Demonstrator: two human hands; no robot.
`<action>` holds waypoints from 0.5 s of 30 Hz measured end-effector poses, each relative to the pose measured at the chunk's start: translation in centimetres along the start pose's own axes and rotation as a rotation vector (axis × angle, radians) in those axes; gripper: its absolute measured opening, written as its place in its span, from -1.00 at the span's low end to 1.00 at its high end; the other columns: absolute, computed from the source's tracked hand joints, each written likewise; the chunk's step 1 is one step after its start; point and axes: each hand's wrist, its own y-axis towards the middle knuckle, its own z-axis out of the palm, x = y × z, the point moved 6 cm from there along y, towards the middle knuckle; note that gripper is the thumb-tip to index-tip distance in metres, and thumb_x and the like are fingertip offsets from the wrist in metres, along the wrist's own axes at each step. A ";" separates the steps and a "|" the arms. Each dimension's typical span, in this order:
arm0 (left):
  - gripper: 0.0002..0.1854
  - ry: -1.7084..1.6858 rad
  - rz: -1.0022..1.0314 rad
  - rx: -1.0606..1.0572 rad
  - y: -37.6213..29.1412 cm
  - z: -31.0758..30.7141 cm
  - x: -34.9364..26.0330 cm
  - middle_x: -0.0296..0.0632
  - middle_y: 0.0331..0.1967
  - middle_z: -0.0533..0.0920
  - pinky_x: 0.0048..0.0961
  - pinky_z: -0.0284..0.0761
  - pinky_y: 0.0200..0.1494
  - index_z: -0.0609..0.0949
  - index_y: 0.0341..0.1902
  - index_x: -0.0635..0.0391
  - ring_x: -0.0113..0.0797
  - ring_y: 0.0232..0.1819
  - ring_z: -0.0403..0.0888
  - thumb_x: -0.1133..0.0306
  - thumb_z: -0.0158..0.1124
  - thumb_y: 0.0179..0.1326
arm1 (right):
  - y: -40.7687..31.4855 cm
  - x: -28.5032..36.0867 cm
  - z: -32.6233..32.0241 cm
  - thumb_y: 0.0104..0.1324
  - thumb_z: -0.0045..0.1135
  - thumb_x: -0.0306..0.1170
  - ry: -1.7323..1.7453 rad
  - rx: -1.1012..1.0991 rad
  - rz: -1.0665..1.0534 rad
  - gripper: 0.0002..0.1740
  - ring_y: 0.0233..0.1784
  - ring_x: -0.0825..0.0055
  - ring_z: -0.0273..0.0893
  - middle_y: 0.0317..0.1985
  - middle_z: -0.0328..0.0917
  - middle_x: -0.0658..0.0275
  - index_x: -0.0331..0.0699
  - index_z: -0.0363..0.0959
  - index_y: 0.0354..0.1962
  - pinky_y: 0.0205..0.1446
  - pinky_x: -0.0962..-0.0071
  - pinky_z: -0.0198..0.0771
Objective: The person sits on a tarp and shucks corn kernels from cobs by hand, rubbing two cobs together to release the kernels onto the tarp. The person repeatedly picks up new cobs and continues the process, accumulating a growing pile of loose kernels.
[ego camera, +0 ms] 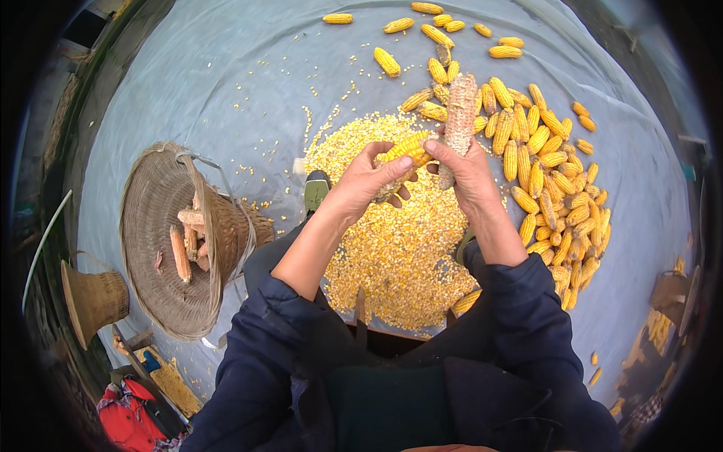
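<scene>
My left hand (370,175) is closed around a yellow corn cob (408,150) whose lower part looks stripped of kernels. In my right hand (464,169) is a bare corncob (460,110), held upright against the palm, while the right thumb presses on the yellow cob near its tip. Both hands are above a broad pile of loose corn kernels (395,254) on a grey-blue sheet. Many unshelled yellow corn cobs (556,192) lie heaped to the right of the pile.
A large wicker basket (149,282) with several bare cobs lies tipped at the left, beside a smaller basket (99,299). My green shoe (317,191) is left of the kernels. Lower left, a person in a red garment (127,418) is partly visible. Loose cobs (387,62) lie farther up the sheet.
</scene>
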 end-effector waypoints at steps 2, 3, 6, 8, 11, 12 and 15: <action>-0.45 0.072 0.007 0.121 0.2 0.5 0.5 -0.19 -0.36 0.55 -0.53 0.47 -0.50 0.39 -0.03 0.23 -0.44 -0.50 0.53 0.16 0.36 0.01 | -0.1 0.1 0.4 0.03 0.33 -0.32 0.001 0.018 0.007 -0.55 -0.32 0.63 0.42 -0.33 0.43 0.36 -0.26 0.32 -0.18 -0.34 0.59 0.40; -0.42 0.108 0.009 0.185 0.3 1.0 0.6 -0.21 -0.43 0.54 -0.55 0.45 -0.52 0.38 -0.02 0.23 -0.47 -0.54 0.52 0.16 0.38 -0.02 | -0.1 0.0 0.5 0.05 0.31 -0.30 0.011 0.026 0.024 -0.56 -0.31 0.62 0.42 -0.32 0.43 0.36 -0.26 0.32 -0.17 -0.32 0.57 0.40; -0.50 0.118 0.081 0.155 0.2 1.4 0.3 -0.31 -0.49 0.51 -0.59 0.41 -0.51 0.41 -0.06 0.20 -0.55 -0.56 0.47 0.25 0.38 -0.04 | 0.2 -0.5 0.2 0.12 0.24 -0.21 0.115 0.004 0.091 -0.57 -0.27 0.60 0.43 -0.31 0.44 0.36 -0.25 0.33 -0.14 -0.25 0.53 0.40; -0.48 0.207 0.128 0.094 0.4 1.3 0.5 -0.27 -0.48 0.52 -0.54 0.43 -0.48 0.39 -0.06 0.22 -0.48 -0.54 0.49 0.27 0.37 -0.06 | 0.3 -0.4 0.4 0.19 0.13 -0.17 0.228 -0.003 0.118 -0.58 -0.23 0.55 0.44 -0.31 0.45 0.34 -0.25 0.33 -0.10 -0.16 0.50 0.39; -0.44 0.529 0.238 -0.067 0.3 1.5 0.3 -0.09 -0.45 0.56 -0.36 0.48 -0.38 0.34 -0.02 0.27 -0.21 -0.46 0.57 0.32 0.33 -0.09 | 0.7 -0.2 0.9 0.25 0.00 -0.15 0.260 0.006 0.070 -0.54 -0.17 0.47 0.44 -0.28 0.46 0.22 -0.33 0.32 -0.04 -0.06 0.48 0.37; -0.42 0.690 0.287 -0.133 0.0 2.0 -0.1 0.00 -0.43 0.57 -0.29 0.49 -0.34 0.31 0.00 0.29 -0.10 -0.42 0.58 0.33 0.31 -0.10 | 0.7 -0.1 0.8 0.22 0.04 -0.20 0.231 -0.021 0.014 -0.57 -0.19 0.49 0.44 -0.27 0.46 0.21 -0.34 0.32 -0.07 -0.09 0.49 0.37; -0.45 0.867 0.229 -0.247 -0.6 3.6 -0.3 0.26 -0.38 0.55 -0.13 0.46 -0.19 0.28 -0.04 0.33 0.19 -0.24 0.54 0.40 0.23 -0.12 | 0.4 0.0 1.5 0.15 0.16 -0.37 0.145 -0.097 -0.154 -0.65 -0.24 0.53 0.44 -0.26 0.46 0.19 -0.36 0.33 -0.16 -0.17 0.53 0.35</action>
